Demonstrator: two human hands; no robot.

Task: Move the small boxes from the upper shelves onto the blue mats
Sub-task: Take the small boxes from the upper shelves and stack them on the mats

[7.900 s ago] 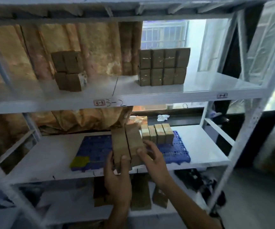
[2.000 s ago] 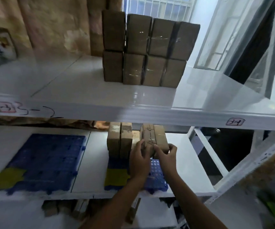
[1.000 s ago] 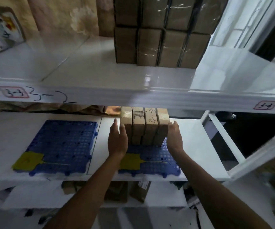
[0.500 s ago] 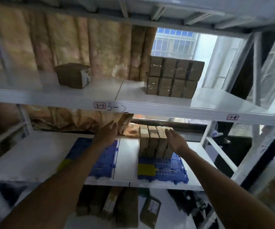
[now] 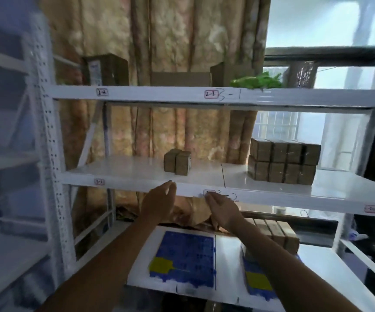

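Note:
Two small brown boxes (image 5: 177,163) stand side by side on the middle shelf (image 5: 227,185). A block of several taped boxes (image 5: 283,163) sits further right on the same shelf. My left hand (image 5: 159,202) and my right hand (image 5: 222,210) are raised just below the shelf's front edge, fingers apart, holding nothing. Below lie two blue mats: the left mat (image 5: 186,255) is bare with a yellow tag, and the right mat (image 5: 258,280) carries a row of brown boxes (image 5: 276,233) partly hidden behind my right arm.
The top shelf (image 5: 204,95) holds a brown carton (image 5: 105,69), another box and something green (image 5: 256,82). A white upright post (image 5: 51,167) stands at the left with a second rack beside it. A patterned curtain and a window lie behind.
Both hands have left the boxes on the right mat and risen toward the middle shelf's edge. My view has swung up and to the left.

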